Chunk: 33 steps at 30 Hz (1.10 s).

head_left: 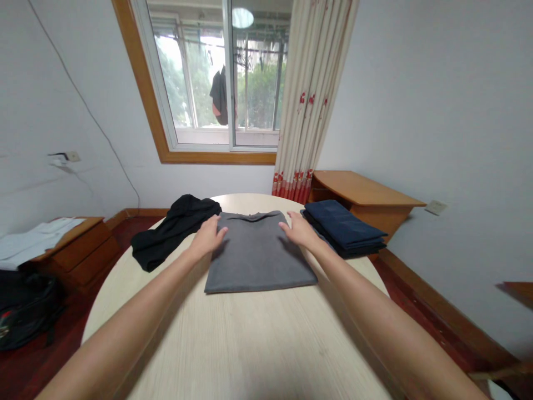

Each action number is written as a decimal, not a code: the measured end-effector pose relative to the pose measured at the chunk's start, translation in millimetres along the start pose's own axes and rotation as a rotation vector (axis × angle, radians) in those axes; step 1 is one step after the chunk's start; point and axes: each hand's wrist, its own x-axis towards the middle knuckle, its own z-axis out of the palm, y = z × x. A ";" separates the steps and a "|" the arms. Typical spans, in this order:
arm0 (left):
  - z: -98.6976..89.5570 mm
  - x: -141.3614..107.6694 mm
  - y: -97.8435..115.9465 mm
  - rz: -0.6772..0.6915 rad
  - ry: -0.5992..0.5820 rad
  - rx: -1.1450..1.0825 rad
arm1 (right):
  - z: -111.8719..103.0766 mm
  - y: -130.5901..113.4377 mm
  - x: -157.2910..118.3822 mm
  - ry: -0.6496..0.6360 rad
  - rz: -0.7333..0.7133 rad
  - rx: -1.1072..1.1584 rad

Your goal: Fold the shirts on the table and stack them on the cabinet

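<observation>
A grey shirt (258, 255) lies folded into a flat, near-square shape on the round table, its neckline at the far edge. Beside its upper left edge is my left hand (209, 236), with the thumb held apart from the fingers over the cloth. My right hand (300, 229) is at the upper right edge, also with thumb and fingers apart. Neither hand clearly grips the fabric; whether the fingertips touch it is hard to tell. Left of the shirt lies a loose, rumpled black garment (172, 230). To the right sits a stack of folded dark clothes (343, 225), navy on top.
The pale wooden table (250, 344) has a curved edge. Behind it are a window and a floral curtain (310, 100). A wooden desk (366, 191) stands at the back right. On the left are a low wooden cabinet (94, 253) and a black bag (29, 305).
</observation>
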 end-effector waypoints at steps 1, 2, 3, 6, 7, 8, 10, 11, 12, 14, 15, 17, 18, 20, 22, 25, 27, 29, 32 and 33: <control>8.2 -17.2 6.4 0.094 -0.086 0.043 | 10.0 -8.6 -14.5 -0.052 -0.069 -0.004; 15.5 -34.5 14.0 0.176 -0.170 0.076 | 19.4 -17.7 -29.4 -0.101 -0.148 0.001; 21.5 -50.7 22.3 0.244 -0.251 0.104 | 28.0 -26.7 -43.7 -0.144 -0.227 0.009; 29.9 -85.2 42.0 0.351 -0.442 0.186 | 45.5 -44.9 -76.7 -0.288 -0.367 -0.007; 29.4 -91.4 44.8 0.350 -0.478 0.212 | 48.1 -46.1 -83.6 -0.325 -0.376 -0.023; 27.5 -95.3 45.4 0.336 -0.501 0.235 | 49.3 -44.6 -88.7 -0.349 -0.371 -0.040; 20.4 -98.9 40.3 0.294 -0.517 0.271 | 47.8 -35.0 -94.1 -0.365 -0.346 -0.067; 15.8 -99.7 35.1 0.274 -0.519 0.282 | 45.8 -27.9 -95.2 -0.363 -0.331 -0.076; 10.8 -100.3 28.7 0.253 -0.522 0.286 | 43.5 -19.8 -95.5 -0.357 -0.315 -0.083; 1.1 -102.0 12.7 0.205 -0.527 0.265 | 39.1 -1.9 -94.8 -0.342 -0.277 -0.087; -3.3 -102.9 3.6 0.185 -0.525 0.239 | 37.3 7.9 -94.0 -0.328 -0.255 -0.081; -11.1 -104.2 -16.1 0.165 -0.509 0.151 | 34.5 29.7 -92.0 -0.293 -0.207 -0.035; -14.4 -104.4 -25.9 0.167 -0.494 0.095 | 33.2 41.7 -91.0 -0.276 -0.181 0.005; -20.2 -103.9 -43.5 0.186 -0.461 -0.013 | 29.8 66.6 -89.3 -0.241 -0.136 0.112; -24.9 -103.0 -55.1 0.213 -0.426 -0.084 | 24.6 88.5 -88.5 -0.206 -0.107 0.219; -29.7 -103.2 -56.8 0.282 -0.405 -0.126 | 14.1 105.3 -90.6 -0.176 -0.122 0.309; -31.3 -104.6 -49.9 0.323 -0.434 -0.134 | 6.9 104.1 -94.2 -0.198 -0.172 0.342; -31.9 -106.4 -41.3 0.336 -0.496 -0.131 | 0.6 97.0 -98.4 -0.257 -0.223 0.372; -30.9 -108.5 -33.1 0.325 -0.606 -0.142 | -5.9 86.8 -103.1 -0.382 -0.255 0.381; -30.0 -108.8 -32.3 0.319 -0.620 -0.150 | -6.9 84.8 -103.8 -0.417 -0.260 0.376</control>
